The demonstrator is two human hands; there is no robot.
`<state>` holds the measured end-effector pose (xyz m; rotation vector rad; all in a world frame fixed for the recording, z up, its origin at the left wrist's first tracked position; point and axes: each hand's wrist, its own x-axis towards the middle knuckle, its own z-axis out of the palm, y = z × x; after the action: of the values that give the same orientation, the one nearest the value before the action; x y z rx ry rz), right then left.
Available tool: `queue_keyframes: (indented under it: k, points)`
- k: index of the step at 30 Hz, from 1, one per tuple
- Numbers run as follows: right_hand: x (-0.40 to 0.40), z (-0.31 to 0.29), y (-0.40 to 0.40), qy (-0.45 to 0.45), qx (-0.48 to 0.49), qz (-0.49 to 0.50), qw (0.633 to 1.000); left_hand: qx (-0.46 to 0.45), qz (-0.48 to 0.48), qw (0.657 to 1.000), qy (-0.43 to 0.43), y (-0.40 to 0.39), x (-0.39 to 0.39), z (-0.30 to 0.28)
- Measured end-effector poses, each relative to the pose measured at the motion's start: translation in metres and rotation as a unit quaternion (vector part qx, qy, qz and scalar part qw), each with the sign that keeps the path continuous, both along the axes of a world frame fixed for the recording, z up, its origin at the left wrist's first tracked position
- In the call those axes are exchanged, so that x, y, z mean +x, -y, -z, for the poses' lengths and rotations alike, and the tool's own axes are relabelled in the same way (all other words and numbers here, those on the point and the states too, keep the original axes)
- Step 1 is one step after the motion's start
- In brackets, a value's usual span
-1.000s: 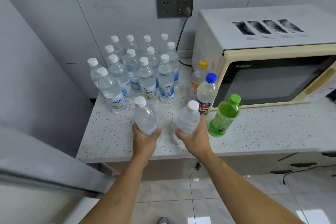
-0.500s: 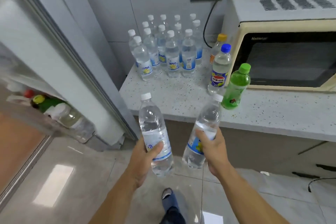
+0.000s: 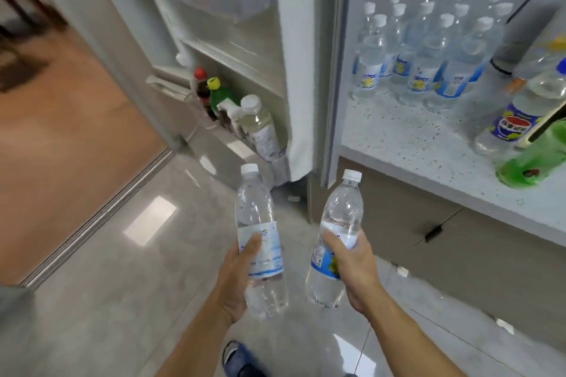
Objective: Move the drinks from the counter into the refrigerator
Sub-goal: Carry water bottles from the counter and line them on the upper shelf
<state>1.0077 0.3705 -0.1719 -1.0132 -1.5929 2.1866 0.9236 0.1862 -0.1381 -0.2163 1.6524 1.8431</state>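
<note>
My left hand [image 3: 237,281] grips a clear water bottle [image 3: 258,223] with a white cap, upright above the floor. My right hand [image 3: 355,266] grips a second clear water bottle [image 3: 341,217] with a blue and yellow label, tilted slightly right. Both are held in front of the open refrigerator door [image 3: 294,70]. Its lower door shelf [image 3: 277,162] holds a pale bottle [image 3: 260,128], a green bottle [image 3: 222,95] and a dark red-capped bottle [image 3: 200,86]. Several more water bottles [image 3: 428,52] stand on the speckled counter [image 3: 413,144] to the right.
A blue-labelled bottle [image 3: 517,119] and a green bottle [image 3: 533,159] stand near the counter's front right. Below the counter are cabinet fronts [image 3: 444,242]. Grey floor tiles [image 3: 122,285] lie under my hands, a wooden floor [image 3: 61,131] to the left. My shoe [image 3: 237,358] shows below.
My view has swung left toward the refrigerator door. Both hands, each still gripping its bottle, have come off the counter and now hang over the floor before the door shelves.
</note>
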Motion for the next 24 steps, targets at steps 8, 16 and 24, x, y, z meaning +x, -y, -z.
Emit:
queue_keyframes:
  k: [8,16,24]
  points:
    - [-0.125,-0.014,0.134,0.002,0.008,-0.089,0.996,-0.008,-0.109,0.994,-0.023,0.147,-0.097,0.005]
    - [-0.261,-0.038,0.257,-0.028,0.031,-0.128,0.991,0.019,-0.159,0.986,-0.053,0.259,-0.209,-0.019]
    - [-0.384,-0.039,0.284,-0.033,0.072,-0.115,0.990,0.048,-0.174,0.982,-0.050,0.279,-0.333,-0.023]
